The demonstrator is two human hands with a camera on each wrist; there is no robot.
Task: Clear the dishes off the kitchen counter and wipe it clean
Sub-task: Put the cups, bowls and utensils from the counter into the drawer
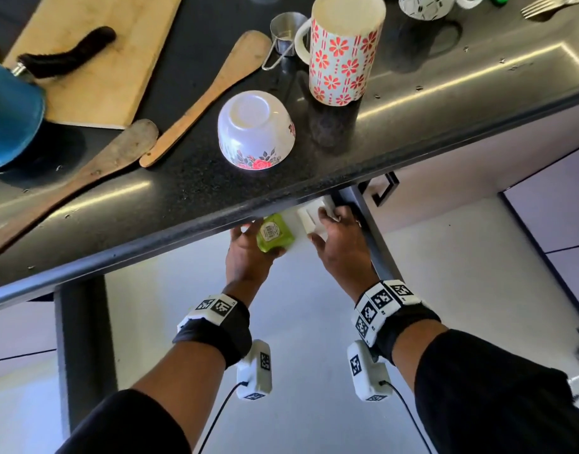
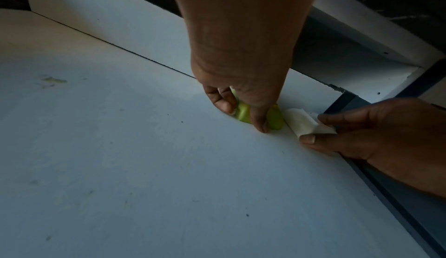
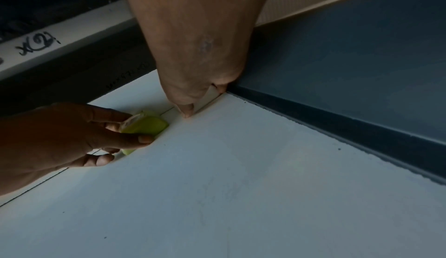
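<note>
Both hands reach under the dark counter [image 1: 196,191] into an open white drawer [image 2: 120,157]. My left hand [image 1: 249,247] grips a small green bottle [image 1: 274,233] with a barcode label, the green bottle [image 2: 243,112] lying on the drawer floor; the bottle [image 3: 144,125] also shows in the right wrist view. My right hand [image 1: 339,237] pinches a folded white cloth [image 1: 311,221] at the drawer's right side, the cloth [image 2: 301,122] between thumb and fingers. On the counter stand an upturned floral bowl [image 1: 255,131], a tall flowered mug [image 1: 344,50], two wooden spatulas [image 1: 209,93] and a steel measuring cup [image 1: 286,32].
A wooden cutting board [image 1: 98,54] with a dark brush [image 1: 68,57] lies at back left beside a blue pot [image 1: 9,116]. Another mug [image 1: 425,4] and a fork [image 1: 543,8] sit at back right. A dark cabinet door [image 3: 350,71] borders the drawer on the right.
</note>
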